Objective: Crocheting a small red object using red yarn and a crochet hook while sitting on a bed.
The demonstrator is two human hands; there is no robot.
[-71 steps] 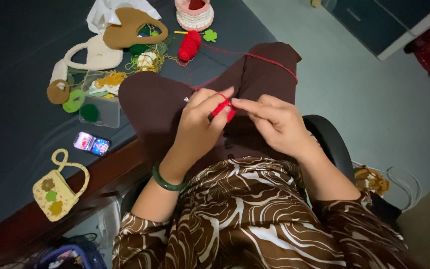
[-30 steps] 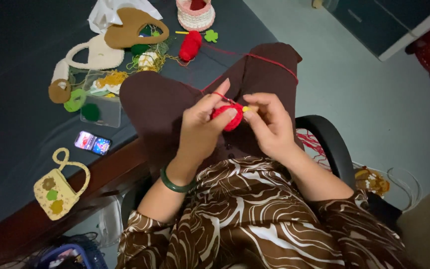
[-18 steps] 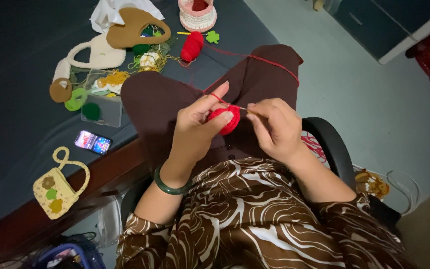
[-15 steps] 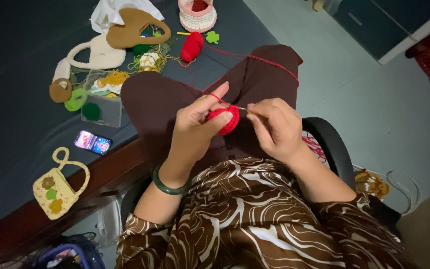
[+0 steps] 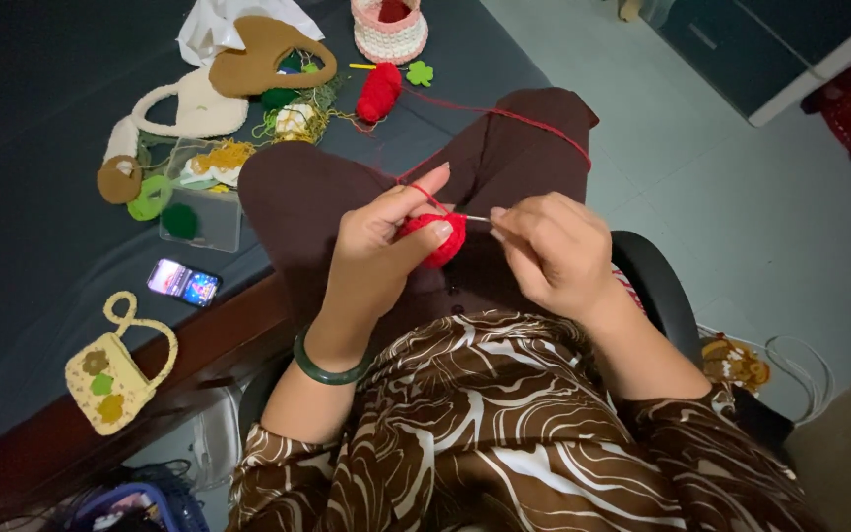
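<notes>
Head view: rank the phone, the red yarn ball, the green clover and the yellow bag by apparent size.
1. yellow bag
2. phone and red yarn ball: look alike, unranked.
3. green clover

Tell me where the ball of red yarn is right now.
In the head view, the ball of red yarn lies on the dark bed top, upper middle, just below the pink and white crocheted basket and left of a small green clover.

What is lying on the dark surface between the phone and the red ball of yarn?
In the head view, between the phone and the red yarn ball lie a clear flat box and tangled yellow yarn.
</notes>
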